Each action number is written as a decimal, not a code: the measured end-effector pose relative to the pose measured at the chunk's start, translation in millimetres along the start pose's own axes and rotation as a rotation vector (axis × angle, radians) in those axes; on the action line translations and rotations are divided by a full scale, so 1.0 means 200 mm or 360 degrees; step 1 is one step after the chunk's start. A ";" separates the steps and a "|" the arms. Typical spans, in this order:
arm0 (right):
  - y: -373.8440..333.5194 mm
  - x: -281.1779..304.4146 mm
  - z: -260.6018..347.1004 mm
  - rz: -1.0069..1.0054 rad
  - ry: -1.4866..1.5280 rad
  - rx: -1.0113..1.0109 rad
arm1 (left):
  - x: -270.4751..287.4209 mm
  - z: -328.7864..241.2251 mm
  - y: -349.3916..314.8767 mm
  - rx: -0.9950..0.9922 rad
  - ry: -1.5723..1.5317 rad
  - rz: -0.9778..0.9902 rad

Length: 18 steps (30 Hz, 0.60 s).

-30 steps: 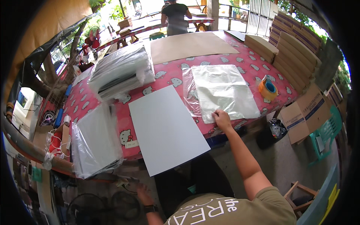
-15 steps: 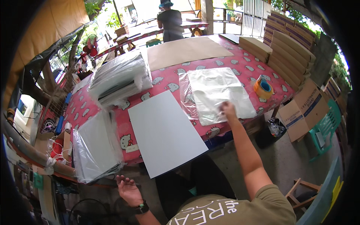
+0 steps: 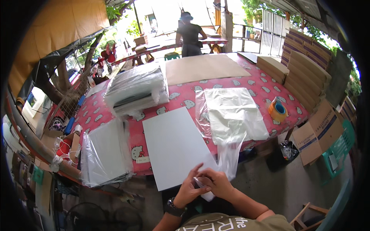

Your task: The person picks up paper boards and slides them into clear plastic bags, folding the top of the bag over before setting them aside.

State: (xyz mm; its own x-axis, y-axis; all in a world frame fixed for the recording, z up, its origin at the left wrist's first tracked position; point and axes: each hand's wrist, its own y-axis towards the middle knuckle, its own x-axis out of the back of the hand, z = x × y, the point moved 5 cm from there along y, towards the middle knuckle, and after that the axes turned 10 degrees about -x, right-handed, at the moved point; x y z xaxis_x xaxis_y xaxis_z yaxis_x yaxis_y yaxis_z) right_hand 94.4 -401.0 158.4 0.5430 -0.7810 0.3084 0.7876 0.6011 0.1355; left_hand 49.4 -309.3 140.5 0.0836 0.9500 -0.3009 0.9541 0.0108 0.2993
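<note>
A clear plastic bag (image 3: 230, 158) stretches from the table edge toward me, its near end bunched between my two hands. My right hand (image 3: 218, 184) is closed on the bag's end. Close against it, my left hand (image 3: 189, 189) pinches the plastic with its thumb, index finger raised. Behind the bag lies a flat pile of clear plastic bags (image 3: 236, 109). A white board (image 3: 173, 144) rests on the table left of the bag, its near corner jutting past the edge by my left hand. Farther left are boards in a clear plastic sleeve (image 3: 106, 154).
Plastic-wrapped boards (image 3: 135, 90) are stacked at the back left of the pink patterned table (image 3: 177, 95). Brown cardboard (image 3: 206, 69) lies behind. Tape rolls (image 3: 278, 110) sit at the right, near stacked cartons (image 3: 308, 79). A person (image 3: 190, 36) stands beyond the table.
My right hand has drawn a plastic bag off the pile toward me. My left hand has come up from below the table edge to meet it at the bag's end.
</note>
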 end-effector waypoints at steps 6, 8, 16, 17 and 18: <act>-0.02 0.08 -0.08 -0.0016 0.0035 -0.0225 | 0.09 0.11 -0.11 0.0298 0.0397 -0.0296; -0.02 0.09 -0.03 0.0050 -0.0057 -0.0231 | 0.12 0.12 -0.14 0.0321 0.0233 -0.0439; -0.04 0.02 -0.16 -0.0005 0.0100 -0.0288 | 0.16 0.13 -0.19 0.0257 0.0012 -0.0646; -0.04 0.01 -0.15 -0.0012 0.0077 -0.0301 | 0.18 0.14 -0.20 0.0216 -0.0027 -0.0639; -0.04 0.00 -0.14 -0.0017 0.0055 -0.0313 | 0.20 0.17 -0.22 0.0175 -0.0066 -0.0634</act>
State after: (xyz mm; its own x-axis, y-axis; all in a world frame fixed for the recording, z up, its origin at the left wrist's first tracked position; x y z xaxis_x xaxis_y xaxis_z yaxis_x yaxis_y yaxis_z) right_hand 96.0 -410.9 131.1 0.5414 -0.7945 0.2750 0.8332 0.5507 -0.0493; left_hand 20.1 -282.5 83.8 -0.2889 0.8649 -0.4105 0.9390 0.3396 0.0545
